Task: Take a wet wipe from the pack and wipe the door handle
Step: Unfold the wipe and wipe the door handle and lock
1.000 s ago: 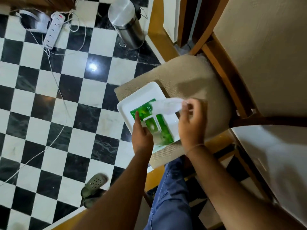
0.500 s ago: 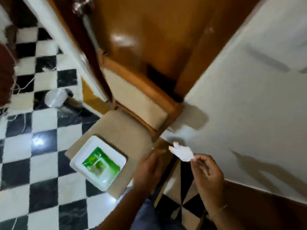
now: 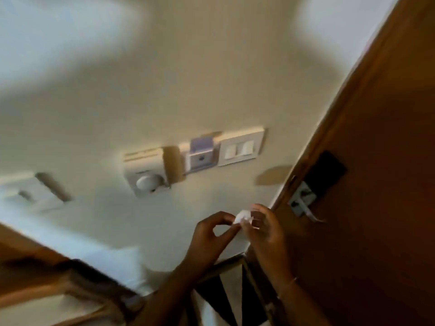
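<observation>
A small crumpled white wet wipe (image 3: 243, 217) sits between my two hands in front of the cream wall. My left hand (image 3: 211, 238) pinches its left side with thumb and forefinger. My right hand (image 3: 266, 228) holds its right side with curled fingers. The metal door handle (image 3: 303, 203) sticks out from the brown wooden door (image 3: 376, 184), up and to the right of my right hand, a short gap away. The wipe pack is out of view. The whole frame is motion-blurred.
Light switches (image 3: 240, 149), a purple-topped wall unit (image 3: 201, 154) and a round dial control (image 3: 148, 175) are mounted on the wall above my hands. A wooden chair frame (image 3: 47, 278) crosses the lower left. Black-and-white floor tiles (image 3: 223, 300) show below.
The view has swung up from the chair and wipe pack to the wall and door. My hands have risen with the wipe, now bunched small between both hands, near the handle.
</observation>
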Available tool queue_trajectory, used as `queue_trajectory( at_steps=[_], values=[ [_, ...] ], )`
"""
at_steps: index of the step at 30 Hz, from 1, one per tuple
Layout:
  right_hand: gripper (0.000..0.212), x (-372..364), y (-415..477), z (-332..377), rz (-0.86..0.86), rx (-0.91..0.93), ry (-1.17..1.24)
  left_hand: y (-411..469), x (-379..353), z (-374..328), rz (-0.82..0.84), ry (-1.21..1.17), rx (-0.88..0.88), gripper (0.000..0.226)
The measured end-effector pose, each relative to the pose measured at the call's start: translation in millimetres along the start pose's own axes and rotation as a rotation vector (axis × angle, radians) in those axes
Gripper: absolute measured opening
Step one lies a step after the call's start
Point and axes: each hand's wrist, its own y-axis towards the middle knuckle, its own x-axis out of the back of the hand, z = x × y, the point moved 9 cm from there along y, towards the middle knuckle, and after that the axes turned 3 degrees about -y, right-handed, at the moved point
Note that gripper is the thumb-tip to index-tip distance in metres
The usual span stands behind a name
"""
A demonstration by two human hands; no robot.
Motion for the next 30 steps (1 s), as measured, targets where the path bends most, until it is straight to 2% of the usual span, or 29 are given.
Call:
queue_trajectory(
  at_steps=[2, 3, 7, 12, 15, 17, 20, 23, 25, 27, 28, 30],
  values=[
    [0.063, 32.5, 6.9, 10.4, -0.027, 0.0, -0.015, 18.2, -30.9, -20.6, 0.08, -0.105, 0.004, 0.006],
    [0.064, 54.1, 9.2, 16.1, -0.056, 0.007, -0.028, 26.7, -47.6, -32.3, 0.112, -0.148, -0.001, 0.007],
    [0.046, 113.2, 18.2, 31.7, -0.149, -0.004, -0.07, 45.5, -75.7, -53.9, 0.145, -0.262, 0.041, 0.014],
    [0.019, 165.8, 21.0, 51.0, -0.34, 0.056, -0.108, 55.8, -92.3, -42.9, 0.163, -0.306, 0.179, 0.012],
    [0.014, 179.3, 22.4, 55.5, -0.39, 0.08, -0.164, 64.0, -103.5, -31.6, 0.159, -0.213, 0.197, 0.01],
    [0.015, 179.1, 28.1, 70.4, -0.361, 0.157, -0.333, 69.7, -112.5, -23.6, 0.143, -0.101, 0.186, 0.008],
    [0.022, 176.0, 50.7, 103.9, -0.282, 0.329, -0.67, 78.7, -112.0, -5.4, 0.002, -0.03, 0.25, 0.01],
    [0.043, 171.1, 87.2, 126.5, -0.22, 0.483, -1.256, 96.7, -113.1, -11.8, -0.054, 0.28, 0.149, 0.027],
    [0.067, 170.5, 115.5, 119.6, -0.088, 0.461, -1.605, 107.8, -119.7, -22.6, -0.065, 0.404, 0.07, 0.031],
    [0.091, 178.0, 140.4, 102.3, 0.057, 0.373, -1.87, 117.7, -130.7, -24.8, -0.057, 0.336, 0.039, 0.035],
    [0.098, 182.6, 150.1, 94.2, 0.108, 0.357, -1.992, 121.6, -137.2, -24.2, -0.055, 0.288, 0.038, 0.039],
    [0.097, 183.9, 162.8, 82.6, 0.173, 0.397, -2.183, 127.5, -147.1, -23.5, -0.063, 0.265, 0.024, 0.047]
  ],
)
